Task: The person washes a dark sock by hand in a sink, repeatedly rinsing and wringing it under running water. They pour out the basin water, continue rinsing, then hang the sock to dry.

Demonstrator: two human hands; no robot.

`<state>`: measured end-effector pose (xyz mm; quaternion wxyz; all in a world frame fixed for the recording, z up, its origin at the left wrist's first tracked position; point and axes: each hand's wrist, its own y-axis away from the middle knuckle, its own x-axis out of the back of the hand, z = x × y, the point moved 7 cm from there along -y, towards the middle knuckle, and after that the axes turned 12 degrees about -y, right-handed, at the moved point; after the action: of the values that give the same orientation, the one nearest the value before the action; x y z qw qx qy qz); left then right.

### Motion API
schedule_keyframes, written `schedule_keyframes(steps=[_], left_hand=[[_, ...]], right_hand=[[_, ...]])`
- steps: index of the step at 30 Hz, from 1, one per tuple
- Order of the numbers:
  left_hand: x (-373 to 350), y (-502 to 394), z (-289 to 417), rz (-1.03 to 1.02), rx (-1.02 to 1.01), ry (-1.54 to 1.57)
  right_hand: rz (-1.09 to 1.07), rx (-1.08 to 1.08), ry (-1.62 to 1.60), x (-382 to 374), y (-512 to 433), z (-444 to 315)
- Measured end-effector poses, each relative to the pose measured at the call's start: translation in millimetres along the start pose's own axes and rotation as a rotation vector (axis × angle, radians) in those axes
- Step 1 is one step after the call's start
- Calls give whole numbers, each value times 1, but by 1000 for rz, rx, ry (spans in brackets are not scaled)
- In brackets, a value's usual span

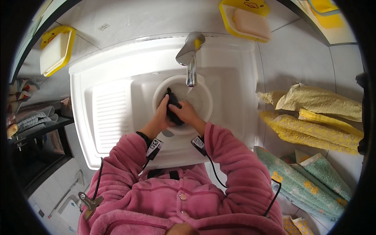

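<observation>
A dark, wet-looking item, perhaps a brush or cloth, (174, 113) is held between both hands over a round white basin (208, 108) in the sink. My left hand (161, 113) grips its left side, the thumb pointing up along it. My right hand (188, 113) presses on it from the right, fingers over its upper face. Just above, a chrome faucet (191, 70) runs a thin stream into the basin. What the dark item is exactly, I cannot tell.
The white sink (138, 149) has a ribbed washboard (110, 117) at left. Yellow duck soap holders (70, 48) (227, 25) are on the wall. Yellow towels (317, 129) and a green towel (302, 188) hang at right. A dark shelf (44, 129) stands at left. Cables run along both sleeves.
</observation>
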<state>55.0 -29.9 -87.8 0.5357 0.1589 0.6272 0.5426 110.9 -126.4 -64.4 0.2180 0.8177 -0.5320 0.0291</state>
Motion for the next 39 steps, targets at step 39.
schedule_keyframes(steps=[39], left_hand=[[-16,77,29,621,-838,-1409]], right_hand=[[-248,-36,-264,47,13,-19]])
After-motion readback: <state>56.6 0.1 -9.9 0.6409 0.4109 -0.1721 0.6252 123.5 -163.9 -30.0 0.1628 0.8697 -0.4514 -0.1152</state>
